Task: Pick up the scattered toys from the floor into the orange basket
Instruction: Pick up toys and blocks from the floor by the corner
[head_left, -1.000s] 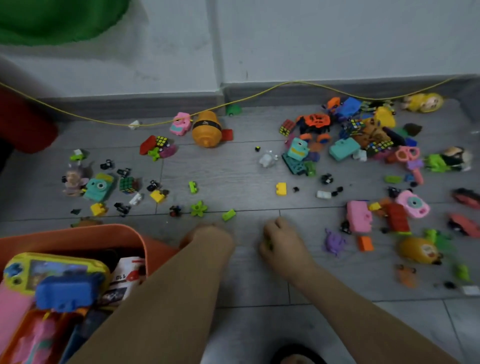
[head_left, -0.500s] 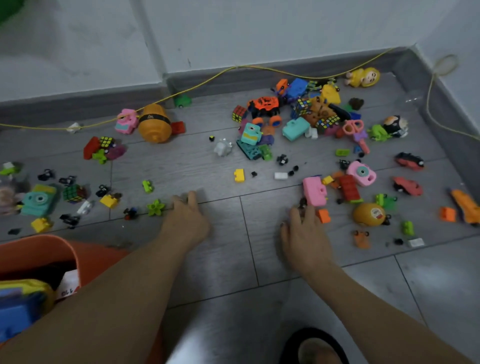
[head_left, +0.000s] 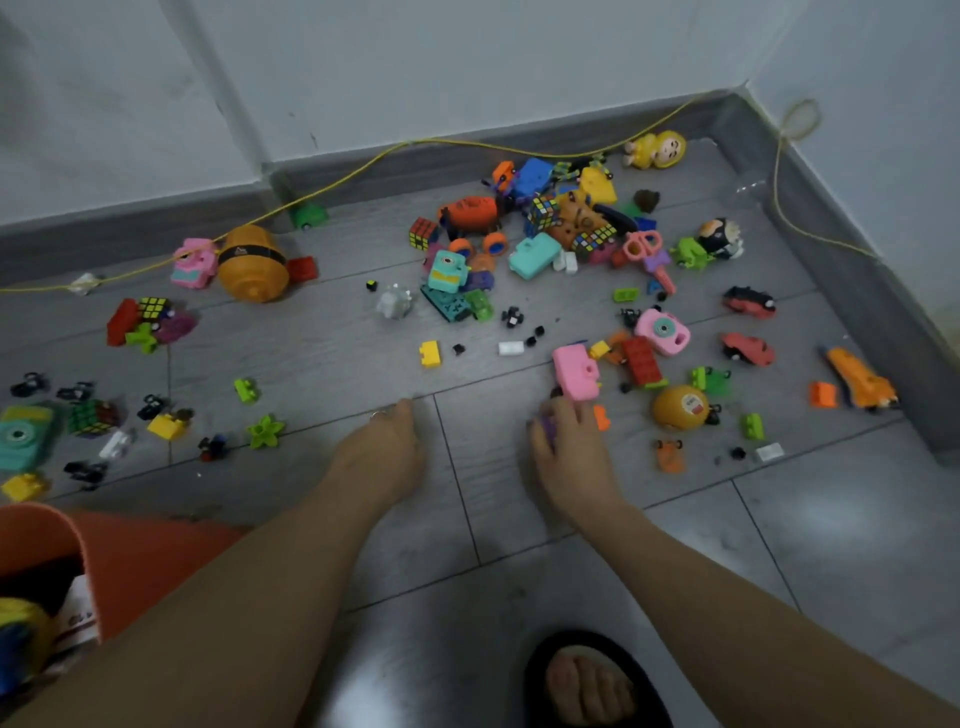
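Note:
Many small toys lie scattered on the grey floor. The orange basket (head_left: 150, 561) stands at the lower left with a yellow toy (head_left: 21, 623) inside. My right hand (head_left: 569, 457) is down on the floor, its fingers curled around a small purple toy (head_left: 545, 430). A pink toy camera (head_left: 574, 371) lies just beyond its fingertips and an orange brick (head_left: 601, 418) beside them. My left hand (head_left: 382, 449) rests palm down on the floor with bent fingers; what is under it is hidden. A green flower piece (head_left: 265, 430) lies to its left.
A dense toy heap (head_left: 550, 228) fills the far right corner. A yellow cord (head_left: 363, 161) runs along the skirting. An orange bell-shaped toy (head_left: 252, 262) is at the far left and a yellow ball (head_left: 680, 408) at the right. My foot in a black slipper (head_left: 592, 680) is below.
The view swung right. My right hand slid right onto the purple toy and curled over it. My left hand moved forward over the spot where a small green brick lay.

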